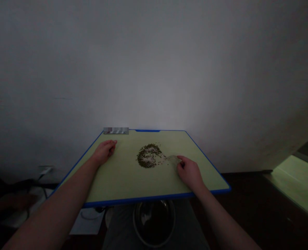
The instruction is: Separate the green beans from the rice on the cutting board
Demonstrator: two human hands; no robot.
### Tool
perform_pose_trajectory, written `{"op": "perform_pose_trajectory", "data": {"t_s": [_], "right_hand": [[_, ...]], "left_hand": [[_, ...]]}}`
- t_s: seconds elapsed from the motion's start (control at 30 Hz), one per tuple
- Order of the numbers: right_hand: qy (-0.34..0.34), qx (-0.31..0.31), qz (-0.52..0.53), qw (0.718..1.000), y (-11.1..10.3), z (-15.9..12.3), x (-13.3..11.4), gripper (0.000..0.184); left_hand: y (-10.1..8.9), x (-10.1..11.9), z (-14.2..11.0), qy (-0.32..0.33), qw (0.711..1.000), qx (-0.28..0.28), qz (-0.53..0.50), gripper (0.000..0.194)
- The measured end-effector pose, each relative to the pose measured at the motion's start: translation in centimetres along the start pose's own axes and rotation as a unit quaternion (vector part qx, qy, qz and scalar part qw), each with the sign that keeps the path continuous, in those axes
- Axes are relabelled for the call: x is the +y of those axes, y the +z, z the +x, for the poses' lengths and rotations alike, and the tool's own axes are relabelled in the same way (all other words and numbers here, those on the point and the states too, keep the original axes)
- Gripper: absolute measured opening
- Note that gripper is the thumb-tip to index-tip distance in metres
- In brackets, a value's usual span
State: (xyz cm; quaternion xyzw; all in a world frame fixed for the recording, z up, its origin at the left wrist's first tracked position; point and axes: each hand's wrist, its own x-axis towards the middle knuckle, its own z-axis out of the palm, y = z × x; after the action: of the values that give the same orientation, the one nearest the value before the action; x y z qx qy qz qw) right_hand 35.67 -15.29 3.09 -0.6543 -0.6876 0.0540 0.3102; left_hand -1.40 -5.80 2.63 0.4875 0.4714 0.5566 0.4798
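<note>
My right hand [189, 172] pinches a small clear, glassy thing [173, 159], too blurred to name, just right of the one ring-shaped pile of dark green grains [149, 156]. My left hand [105, 151] rests loosely curled and empty left of the pile on the smooth, blue-edged pale green board [122, 184].

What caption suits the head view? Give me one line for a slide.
Left hand rests on a blue-edged green board; right hand nears a pile of small green grains.
</note>
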Motion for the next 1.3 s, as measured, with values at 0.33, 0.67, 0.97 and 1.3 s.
{"op": "perform_pose_trajectory", "data": {"t_s": [0.33,0.67,0.97,1.3], "right_hand": [[0.015,0.019,-0.013,1.0,-0.6,0.3,1.4,0.038],[-0.005,0.016,-0.005,1.0,0.1,0.9,0.6,0.034],[-0.008,0.009,-0.001,1.0,0.1,1.0,0.5,0.036],[0.0,0.007,0.003,1.0,0.2,0.7,0.0,0.037]], "left_hand": [[-0.2,-0.2,0.1,0.007,1.0,0.0,0.006,0.036],[-0.2,-0.3,0.1,0.003,1.0,0.002,0.004,0.034],[-0.2,-0.3,0.1,0.001,1.0,-0.002,0.01,0.036],[-0.1,-0.1,-0.1,-0.001,1.0,-0.004,0.016,0.035]]}}
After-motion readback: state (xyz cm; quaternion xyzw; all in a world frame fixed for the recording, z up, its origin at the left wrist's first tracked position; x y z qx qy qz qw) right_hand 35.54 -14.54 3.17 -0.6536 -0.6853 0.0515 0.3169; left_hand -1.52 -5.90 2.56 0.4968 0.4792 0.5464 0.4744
